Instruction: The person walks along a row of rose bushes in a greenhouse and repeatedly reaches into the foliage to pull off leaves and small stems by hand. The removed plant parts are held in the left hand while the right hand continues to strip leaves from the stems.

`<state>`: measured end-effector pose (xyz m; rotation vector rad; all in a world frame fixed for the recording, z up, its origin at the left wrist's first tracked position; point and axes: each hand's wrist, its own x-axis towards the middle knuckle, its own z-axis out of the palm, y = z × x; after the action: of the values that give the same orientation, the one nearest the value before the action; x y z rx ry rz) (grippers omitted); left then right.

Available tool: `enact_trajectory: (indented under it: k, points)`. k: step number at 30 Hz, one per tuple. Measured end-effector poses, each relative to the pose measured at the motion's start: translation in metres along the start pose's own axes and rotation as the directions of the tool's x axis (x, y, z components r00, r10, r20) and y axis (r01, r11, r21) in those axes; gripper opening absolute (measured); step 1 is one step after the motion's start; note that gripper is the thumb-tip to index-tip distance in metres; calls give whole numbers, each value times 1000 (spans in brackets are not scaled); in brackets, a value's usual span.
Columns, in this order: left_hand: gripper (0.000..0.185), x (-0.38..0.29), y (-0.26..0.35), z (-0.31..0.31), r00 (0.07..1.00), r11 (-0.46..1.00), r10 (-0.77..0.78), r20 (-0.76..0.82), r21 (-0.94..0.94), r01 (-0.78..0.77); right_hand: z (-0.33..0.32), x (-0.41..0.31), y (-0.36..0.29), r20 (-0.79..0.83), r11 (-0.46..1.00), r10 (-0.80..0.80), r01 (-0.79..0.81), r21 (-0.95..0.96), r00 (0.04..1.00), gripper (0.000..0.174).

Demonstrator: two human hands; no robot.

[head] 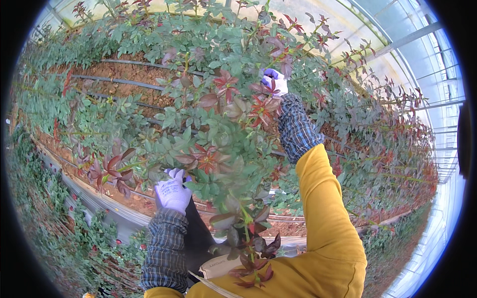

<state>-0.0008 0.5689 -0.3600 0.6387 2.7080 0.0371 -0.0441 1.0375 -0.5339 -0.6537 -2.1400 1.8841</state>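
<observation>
Both hands wear white and purple work gloves, with dark checked sleeve covers over yellow sleeves. At the lower left of centre, my left hand [174,190] reaches into rose foliage, its back towards the camera and its fingertips hidden by leaves. My right hand [275,82] is farther off, among rose stems at the upper right of centre, its fingers curled; whether a stem lies in them I cannot tell. Between the hands grow green rose leaves [220,139] and red young shoots [208,160]. A long leafy rose shoot [248,223] stands close before my body.
Black drip irrigation pipes [115,80] run over brown soil [111,70] through the rose bed. Grey plastic sheeting [108,208] edges the bed at the lower left, with another row of plants beyond. Metal greenhouse frames [406,39] arch at the upper right. A beige bag [218,266] rests against my body.
</observation>
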Motion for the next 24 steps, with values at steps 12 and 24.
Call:
enact_trajectory:
  k: [12, 24]
  points:
    - [33, 2, 3, -6, 999, 998, 19, 48, 53, -22, 3, 6, 26, -10, 982, 119, -116, 152, 993, 24]
    - [43, 1, 6, -11, 985, 996, 5, 175, 88, -21, -7, -33, -51, 146, 824, -344, 372, -428, 928, 17]
